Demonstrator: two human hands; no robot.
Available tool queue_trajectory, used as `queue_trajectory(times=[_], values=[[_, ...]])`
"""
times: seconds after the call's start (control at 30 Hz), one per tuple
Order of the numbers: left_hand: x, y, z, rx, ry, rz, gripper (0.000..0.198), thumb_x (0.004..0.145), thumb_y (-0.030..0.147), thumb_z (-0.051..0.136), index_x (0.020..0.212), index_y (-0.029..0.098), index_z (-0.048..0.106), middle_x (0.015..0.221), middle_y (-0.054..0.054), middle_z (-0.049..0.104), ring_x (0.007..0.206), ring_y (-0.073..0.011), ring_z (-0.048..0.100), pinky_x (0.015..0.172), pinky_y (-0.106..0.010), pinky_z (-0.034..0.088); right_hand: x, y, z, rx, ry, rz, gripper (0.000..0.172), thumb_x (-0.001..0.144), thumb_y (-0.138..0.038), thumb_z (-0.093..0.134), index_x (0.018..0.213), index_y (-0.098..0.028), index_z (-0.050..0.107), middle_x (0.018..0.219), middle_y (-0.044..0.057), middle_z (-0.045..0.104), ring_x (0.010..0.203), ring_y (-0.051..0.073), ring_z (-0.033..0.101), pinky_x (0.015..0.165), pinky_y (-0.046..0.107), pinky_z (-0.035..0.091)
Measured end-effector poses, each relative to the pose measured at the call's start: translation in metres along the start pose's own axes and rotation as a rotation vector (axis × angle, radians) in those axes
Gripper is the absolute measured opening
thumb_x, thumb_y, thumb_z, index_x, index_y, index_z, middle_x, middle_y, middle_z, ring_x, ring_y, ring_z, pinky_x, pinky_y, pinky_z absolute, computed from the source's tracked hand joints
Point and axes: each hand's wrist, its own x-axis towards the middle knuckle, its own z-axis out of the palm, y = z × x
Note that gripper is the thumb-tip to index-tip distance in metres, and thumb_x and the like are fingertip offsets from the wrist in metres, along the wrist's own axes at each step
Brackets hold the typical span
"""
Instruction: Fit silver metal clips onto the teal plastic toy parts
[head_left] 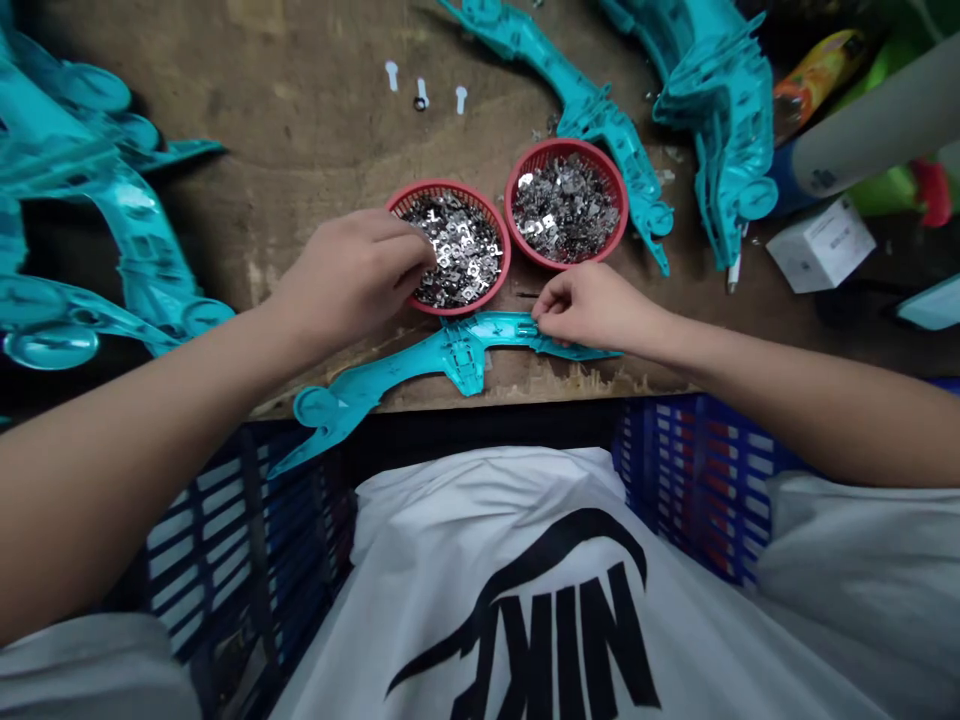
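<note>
My left hand (367,262) reaches over the near-left rim of a red plastic basket (504,262) filled with small silver metal clips (465,250). Its fingers are curled together at the clips, and their tips are hidden. Below lies a long, curved teal plastic panel (405,368) along the table's front edge, its left end jutting past that edge. My right hand (589,308) is closed in a pinch over the panel's right part, fingertips against it. Whatever sits between those fingertips is too small to make out.
A second red basket (517,238) holds more metal pieces. Further teal panels lie left (139,240) and right (739,130). White T-shaped pieces (461,99), a small white box (821,245) and a bottle (821,75) are on the wooden table (300,110). Blue crates (690,470) stand below.
</note>
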Motion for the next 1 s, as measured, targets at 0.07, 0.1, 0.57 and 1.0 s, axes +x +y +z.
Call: queue_trajectory(times=[0.07,0.1,0.57,1.0], values=[[0.001,0.002,-0.001,-0.006,0.005,-0.035,0.020,0.116,0.032,0.069,0.108,0.032,0.087,0.128,-0.006,0.094,0.126,-0.0346,0.082,0.126,-0.061,0.066,-0.002,0.001,0.004,-0.060,0.043,-0.068,0.027,0.088,0.005,0.079,0.085,-0.018,0.091,0.078,0.002,0.083,0.077,0.021,0.079,0.082,0.033,0.058],[0.001,0.003,-0.001,-0.023,0.016,-0.055,0.018,0.114,0.032,0.072,0.112,0.031,0.090,0.128,-0.006,0.094,0.125,-0.0344,0.083,0.125,-0.060,0.066,-0.003,0.002,0.006,-0.091,0.067,-0.110,0.025,0.090,0.004,0.079,0.087,-0.017,0.092,0.080,0.003,0.084,0.078,0.022,0.079,0.082,0.033,0.056],[0.005,0.026,0.006,-0.750,0.111,-0.311,0.019,0.096,0.027,0.099,0.115,0.022,0.096,0.109,-0.007,0.094,0.105,-0.0318,0.095,0.108,-0.055,0.086,-0.008,0.012,0.017,-0.680,-0.007,-0.505,0.026,0.116,-0.012,0.067,0.127,-0.009,0.091,0.118,0.022,0.089,0.098,0.031,0.076,0.080,0.039,0.032],[0.003,0.014,0.010,-0.673,0.149,-0.302,0.020,0.094,0.030,0.101,0.112,0.025,0.094,0.099,-0.004,0.092,0.097,-0.0308,0.091,0.103,-0.055,0.083,-0.005,0.019,-0.006,-0.874,-0.047,-0.723,0.032,0.131,-0.034,0.062,0.127,-0.015,0.087,0.109,0.016,0.088,0.088,0.028,0.069,0.074,0.041,0.018]])
